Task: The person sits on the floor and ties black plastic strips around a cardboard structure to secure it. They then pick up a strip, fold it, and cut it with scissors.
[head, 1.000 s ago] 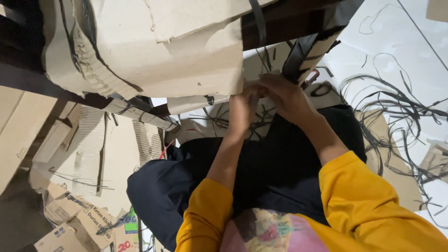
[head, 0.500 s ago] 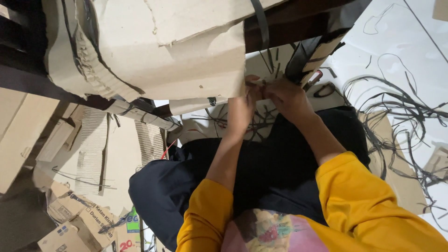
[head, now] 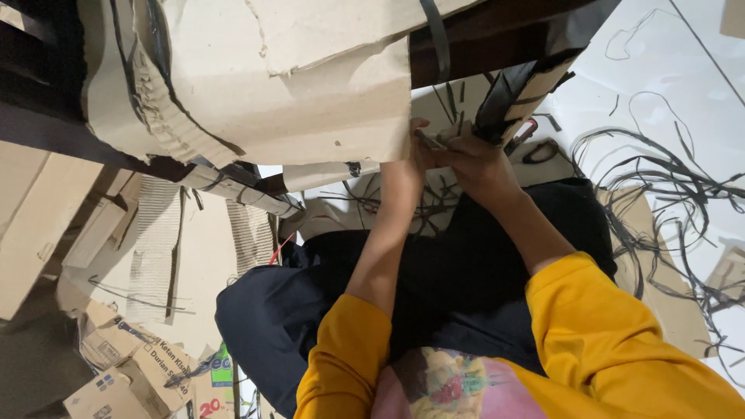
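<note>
My left hand [head: 410, 159] and my right hand [head: 475, 164] meet at the lower right corner of a large torn sheet of brown cardboard [head: 279, 85]. Both hands pinch a small thin grey strip [head: 429, 140] at that corner, and I cannot tell exactly what it is. The left hand's fingers touch the cardboard edge and are partly hidden by it. Just above the right hand is a bundle of black strips [head: 508, 93]. Both arms wear yellow sleeves and reach out over my lap in dark trousers [head: 466, 271].
Loose black strips [head: 667, 178] are tangled on the white floor at the right. Flattened corrugated cardboard [head: 155, 240] and printed boxes [head: 132, 372] lie at the left and lower left. A dark beam [head: 497, 35] crosses the top.
Both hands have moved a little up and left, closer to the cardboard's corner. They stay pressed together on the small strip.
</note>
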